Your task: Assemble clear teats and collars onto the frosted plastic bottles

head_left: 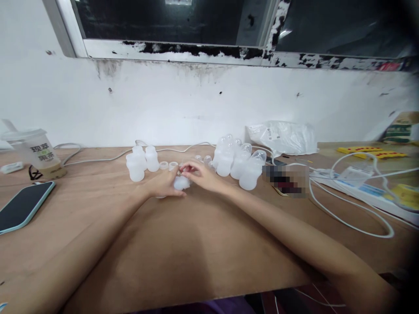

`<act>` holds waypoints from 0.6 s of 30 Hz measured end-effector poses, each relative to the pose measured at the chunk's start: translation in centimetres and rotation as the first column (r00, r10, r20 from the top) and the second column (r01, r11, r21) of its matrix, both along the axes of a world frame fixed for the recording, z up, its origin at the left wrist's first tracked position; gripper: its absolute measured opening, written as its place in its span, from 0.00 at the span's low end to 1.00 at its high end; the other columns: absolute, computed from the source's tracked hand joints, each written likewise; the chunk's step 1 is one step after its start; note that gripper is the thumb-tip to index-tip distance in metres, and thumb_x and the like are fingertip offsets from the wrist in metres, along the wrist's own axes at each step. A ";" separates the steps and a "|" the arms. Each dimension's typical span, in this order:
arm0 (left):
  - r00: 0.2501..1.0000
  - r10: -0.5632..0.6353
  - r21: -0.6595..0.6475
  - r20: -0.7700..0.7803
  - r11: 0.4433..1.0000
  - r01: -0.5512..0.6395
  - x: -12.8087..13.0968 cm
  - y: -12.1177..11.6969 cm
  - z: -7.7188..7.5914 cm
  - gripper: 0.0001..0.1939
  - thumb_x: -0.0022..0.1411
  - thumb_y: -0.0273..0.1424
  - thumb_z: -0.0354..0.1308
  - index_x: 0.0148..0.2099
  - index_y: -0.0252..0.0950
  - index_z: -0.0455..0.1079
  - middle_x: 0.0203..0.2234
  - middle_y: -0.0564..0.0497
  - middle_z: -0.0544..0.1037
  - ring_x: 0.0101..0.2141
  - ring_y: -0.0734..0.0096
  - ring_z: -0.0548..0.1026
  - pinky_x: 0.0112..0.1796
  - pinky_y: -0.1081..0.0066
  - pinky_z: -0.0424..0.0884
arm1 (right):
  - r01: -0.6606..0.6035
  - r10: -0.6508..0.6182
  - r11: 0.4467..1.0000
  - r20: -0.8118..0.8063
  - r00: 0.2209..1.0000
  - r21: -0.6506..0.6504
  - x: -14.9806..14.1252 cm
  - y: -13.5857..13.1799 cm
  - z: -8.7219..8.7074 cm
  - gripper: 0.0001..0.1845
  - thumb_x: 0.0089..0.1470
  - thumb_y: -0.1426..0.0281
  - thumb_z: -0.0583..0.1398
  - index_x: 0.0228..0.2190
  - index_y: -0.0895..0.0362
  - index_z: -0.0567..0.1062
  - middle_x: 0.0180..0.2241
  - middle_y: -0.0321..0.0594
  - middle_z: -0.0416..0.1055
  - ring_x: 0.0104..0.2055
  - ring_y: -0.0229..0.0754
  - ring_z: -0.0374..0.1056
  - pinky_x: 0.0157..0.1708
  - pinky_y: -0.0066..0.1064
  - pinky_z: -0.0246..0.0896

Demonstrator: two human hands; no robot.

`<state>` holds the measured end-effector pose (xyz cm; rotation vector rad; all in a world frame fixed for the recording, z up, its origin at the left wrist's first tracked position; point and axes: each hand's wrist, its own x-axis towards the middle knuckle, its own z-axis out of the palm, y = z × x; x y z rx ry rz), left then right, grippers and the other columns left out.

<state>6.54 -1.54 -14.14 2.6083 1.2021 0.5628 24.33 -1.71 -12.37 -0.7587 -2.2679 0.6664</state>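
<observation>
My left hand (164, 183) is closed round a small frosted white bottle (181, 183), tilted on its side above the table. The fingers of my right hand (202, 175) pinch together at the bottle's top end; what lies between them is too small to make out. Just beyond my hands stand white rings (163, 165) and several small clear domed caps (207, 160). To the left are several frosted bottles (135, 168) without caps. On the right is a group of similar bottles (248, 176) with clear domes on top.
A phone (24, 207) and a drink cup (41, 155) with a straw are at the left. Right of the bottles lie a white plastic bag (284, 137), a blurred-out item (288, 181), a power strip (363, 196) with looping white cables and yellow strips (369, 152). A wall rises behind.
</observation>
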 end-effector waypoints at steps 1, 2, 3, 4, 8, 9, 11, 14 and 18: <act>1.000 0.005 0.033 -0.031 0.999 -0.004 0.1 -0.3 0.2 0.32 0.41 0.48 0.56 0.44 0.35 0.52 0.37 0.45 0.67 0.37 0.59 0.68 0.34 0.66 0.62 | 0.083 -0.081 0.995 0.042 0.996 -0.061 0.1 0.3 -0.3 0.16 0.51 0.60 0.50 0.34 0.59 0.66 0.31 0.41 0.67 0.33 0.36 0.64 0.31 0.28 0.60; 0.997 0.007 0.064 -0.077 0.998 -0.002 0.2 -0.6 0.4 0.32 0.42 0.47 0.55 0.45 0.35 0.51 0.37 0.44 0.68 0.37 0.59 0.68 0.33 0.67 0.62 | 0.121 -0.103 0.979 0.113 0.988 -0.162 0.2 0.6 -0.7 0.18 0.51 0.57 0.48 0.33 0.59 0.65 0.29 0.41 0.67 0.29 0.36 0.64 0.26 0.27 0.60; 0.992 0.011 0.086 -0.122 0.996 0.000 0.3 -0.8 0.5 0.31 0.43 0.47 0.54 0.45 0.34 0.51 0.37 0.44 0.68 0.36 0.60 0.69 0.32 0.67 0.62 | 0.115 -0.064 0.952 0.183 0.981 -0.285 0.4 1.0 -1.0 0.21 0.52 0.56 0.45 0.33 0.60 0.65 0.27 0.41 0.67 0.26 0.35 0.64 0.22 0.26 0.60; 0.988 0.016 0.094 -0.151 0.996 -0.002 0.4 -1.0 0.7 0.30 0.44 0.47 0.54 0.44 0.34 0.51 0.36 0.44 0.68 0.36 0.60 0.69 0.32 0.68 0.62 | 0.075 0.020 0.913 0.225 0.974 -0.402 0.6 1.2 -1.3 0.22 0.52 0.55 0.43 0.32 0.60 0.64 0.25 0.41 0.67 0.24 0.35 0.64 0.19 0.25 0.59; 0.981 0.046 0.096 -0.190 0.995 -0.028 0.7 -1.2 0.9 0.26 0.44 0.46 0.53 0.41 0.35 0.53 0.32 0.46 0.69 0.32 0.62 0.70 0.28 0.70 0.62 | -0.142 0.219 0.907 0.156 0.963 -0.397 1.2 1.4 -1.1 0.18 0.47 0.59 0.54 0.38 0.57 0.61 0.36 0.41 0.65 0.34 0.36 0.65 0.25 0.25 0.62; 0.980 0.058 0.093 -0.188 0.995 -0.041 0.7 -1.1 0.9 0.26 0.45 0.47 0.53 0.40 0.35 0.53 0.32 0.46 0.69 0.31 0.62 0.70 0.27 0.70 0.62 | -0.172 0.222 0.939 0.142 0.965 -0.298 1.3 1.2 -0.8 0.20 0.44 0.61 0.57 0.38 0.56 0.60 0.39 0.41 0.63 0.39 0.37 0.63 0.30 0.27 0.63; 0.980 0.080 0.088 -0.180 0.994 -0.065 0.7 -1.0 0.8 0.26 0.45 0.46 0.52 0.41 0.34 0.52 0.31 0.46 0.69 0.29 0.62 0.70 0.26 0.70 0.61 | -0.197 0.211 0.974 0.124 0.970 -0.116 1.2 0.9 -0.5 0.24 0.40 0.64 0.61 0.39 0.56 0.60 0.43 0.40 0.59 0.45 0.39 0.58 0.40 0.30 0.59; 0.982 0.088 0.101 -0.167 0.992 -0.072 0.8 -1.1 0.7 0.28 0.46 0.46 0.52 0.43 0.33 0.51 0.32 0.44 0.69 0.30 0.61 0.70 0.26 0.70 0.62 | -0.101 0.106 0.993 0.076 0.992 -0.066 0.8 0.5 -0.5 0.20 0.45 0.61 0.56 0.40 0.55 0.60 0.43 0.40 0.59 0.46 0.38 0.57 0.43 0.32 0.57; 0.975 0.080 0.126 -0.206 0.991 -0.054 0.9 -1.2 0.7 0.27 0.46 0.45 0.52 0.43 0.33 0.51 0.33 0.44 0.70 0.32 0.60 0.70 0.28 0.69 0.62 | -0.010 0.076 0.955 0.212 0.974 -0.297 0.6 0.5 -1.1 0.17 0.53 0.59 0.44 0.39 0.57 0.60 0.33 0.40 0.64 0.32 0.36 0.64 0.28 0.29 0.61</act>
